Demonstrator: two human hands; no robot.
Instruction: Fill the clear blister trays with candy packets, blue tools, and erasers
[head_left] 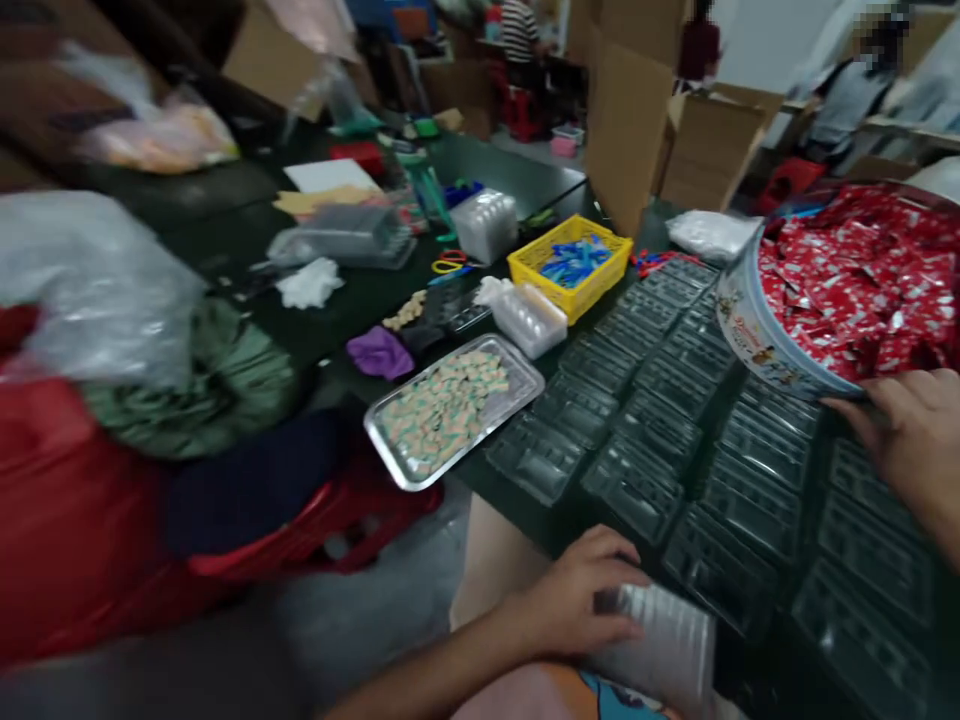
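My left hand (581,595) is closed around one end of a stack of clear plastic trays (664,640), held low near my lap. On the right, my right hand (919,430) grips the rim of a round tub (761,335) full of small red packets (862,270). The tub appears tilted toward me. Between and below the hands, rows of clear plastic blister trays (637,490) lie on the dark green table. Left of these rows, a metal tray (529,385) holds many small beige and green pieces (442,410).
A yellow basket (607,270) holds blue items. Near it are another tray stack (529,318), scissors (450,265) and a purple cloth (379,352). A red chair (300,530) with a green bundle (195,390) stands left. Cardboard boxes (709,145) and people are behind.
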